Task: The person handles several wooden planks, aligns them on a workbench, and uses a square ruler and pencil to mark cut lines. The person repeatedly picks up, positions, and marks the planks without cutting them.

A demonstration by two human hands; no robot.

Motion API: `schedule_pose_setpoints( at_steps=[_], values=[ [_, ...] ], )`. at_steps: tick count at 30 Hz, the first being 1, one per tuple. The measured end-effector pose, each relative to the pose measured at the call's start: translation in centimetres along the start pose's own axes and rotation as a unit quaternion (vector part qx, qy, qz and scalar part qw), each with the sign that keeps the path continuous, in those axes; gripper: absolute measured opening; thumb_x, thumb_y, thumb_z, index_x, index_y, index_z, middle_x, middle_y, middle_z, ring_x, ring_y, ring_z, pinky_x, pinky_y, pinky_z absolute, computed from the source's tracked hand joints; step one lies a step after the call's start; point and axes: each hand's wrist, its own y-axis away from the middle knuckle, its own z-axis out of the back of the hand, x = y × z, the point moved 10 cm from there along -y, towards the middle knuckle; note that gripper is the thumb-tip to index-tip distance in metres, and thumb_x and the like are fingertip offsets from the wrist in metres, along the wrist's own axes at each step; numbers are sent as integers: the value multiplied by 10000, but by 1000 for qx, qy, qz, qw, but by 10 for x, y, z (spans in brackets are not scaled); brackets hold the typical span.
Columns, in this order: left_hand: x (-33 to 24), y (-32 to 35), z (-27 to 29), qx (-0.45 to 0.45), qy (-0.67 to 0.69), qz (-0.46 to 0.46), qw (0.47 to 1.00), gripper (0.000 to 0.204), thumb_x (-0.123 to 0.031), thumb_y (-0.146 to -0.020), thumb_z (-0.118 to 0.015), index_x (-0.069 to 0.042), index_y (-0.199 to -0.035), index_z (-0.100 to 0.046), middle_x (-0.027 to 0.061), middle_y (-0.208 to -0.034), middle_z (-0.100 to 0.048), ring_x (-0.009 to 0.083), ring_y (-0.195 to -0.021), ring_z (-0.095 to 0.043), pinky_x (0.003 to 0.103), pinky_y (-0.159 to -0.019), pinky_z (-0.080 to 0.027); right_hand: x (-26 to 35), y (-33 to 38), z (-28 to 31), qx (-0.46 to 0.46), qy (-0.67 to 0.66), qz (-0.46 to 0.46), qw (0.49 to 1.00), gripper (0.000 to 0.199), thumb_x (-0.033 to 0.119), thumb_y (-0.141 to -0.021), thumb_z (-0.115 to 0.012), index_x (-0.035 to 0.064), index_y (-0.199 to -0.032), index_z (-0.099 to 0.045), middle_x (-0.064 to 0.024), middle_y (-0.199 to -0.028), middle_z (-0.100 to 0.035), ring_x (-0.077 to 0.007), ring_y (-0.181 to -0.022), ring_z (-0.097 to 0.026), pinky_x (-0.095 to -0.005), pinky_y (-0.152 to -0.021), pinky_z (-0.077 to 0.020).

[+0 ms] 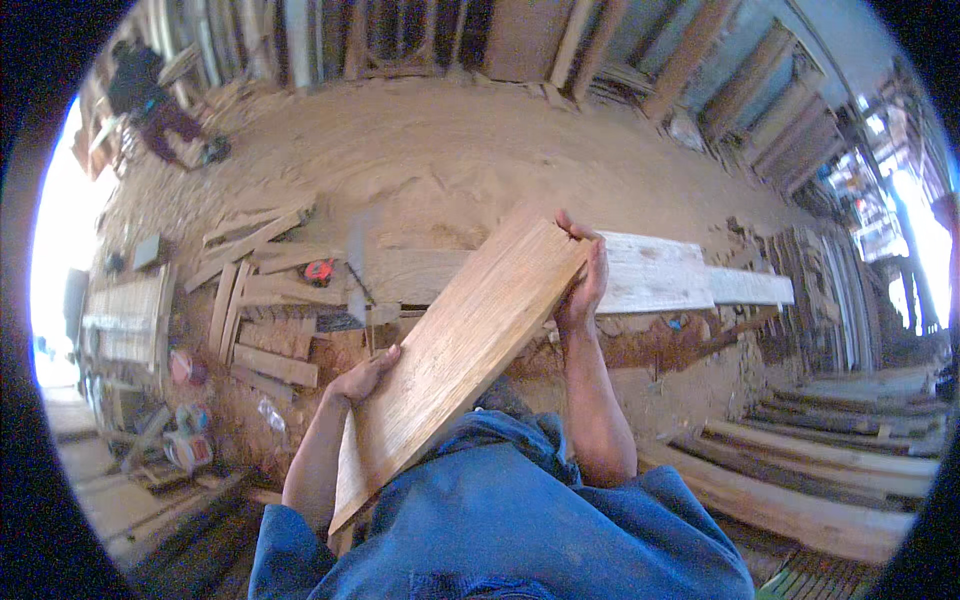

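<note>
Both hands clamp the board point(460, 350): my left hand point(365, 378) flat at its near-left edge, right hand point(582, 285) hooked over the far end. I'd grip evenly, keeping it from twisting.

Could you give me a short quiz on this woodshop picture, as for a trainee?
1. True or false: both hands grip one wooden board.
2. Which hand holds the board's far end? A left hand B right hand
3. What red thing lies on the pale plank ahead?

Key: 1 true. 2 B. 3 a red tape measure.
</note>
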Motion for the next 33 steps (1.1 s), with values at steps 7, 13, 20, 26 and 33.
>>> schedule_pose_setpoints(
  at_steps=[7, 13, 20, 26, 33],
  values=[
    [9, -38, -62, 25, -83, 73, 994, 582, -540, -1005, -449, -46, -1259, -621, 57, -1130, -674, 164, -1004, -618, 331, -926, -469, 39, 22, 99, -157, 74, -7, 985, 346, 383, -1027, -472, 49, -1011, -561, -206, -1160, -635, -314, -1196, -564, -449, -1080, -370],
    [3, -96, -134, 109, -180, -41, 977, 543, -499, -1026, -427, -20, -1254, -544, 115, -1169, -591, 188, -1172, -521, 340, -1014, -393, 106, 23, 175, -242, 131, 68, 959, 226, 297, -985, -587, 75, -944, -563, -91, -905, -655, -215, -937, -609, -375, -947, -436],
    [24, -105, -207, 105, -118, -35, 987, 859, -576, -862, -644, -48, -1454, -313, 167, -1503, -364, 283, -1415, -290, 436, -1161, -252, 168, 23, 271, -331, 167, 90, 924, 181, 226, -965, -651, 100, -922, -528, -49, -837, -630, -185, -897, -600, -373, -942, -439],
    [-36, -75, -253, 169, -423, -104, 884, 1058, -623, -692, -751, -78, -1489, -319, 191, -1481, -388, 345, -1392, -323, 470, -1162, -252, 189, 23, 361, -376, 153, 71, 911, 169, 211, -962, -655, 108, -922, -527, -55, -853, -641, -179, -910, -596, -372, -922, -444],
    [-82, -101, -293, 120, -459, -100, 875, 1275, -597, -476, -894, -107, -1510, -332, 204, -1488, -386, 404, -1399, -306, 515, -1178, -231, 189, 33, 448, -424, 77, 51, 901, 141, 200, -963, -638, 69, -959, -589, -38, -921, -625, -148, -878, -552, -296, -882, -423]
  ],
)
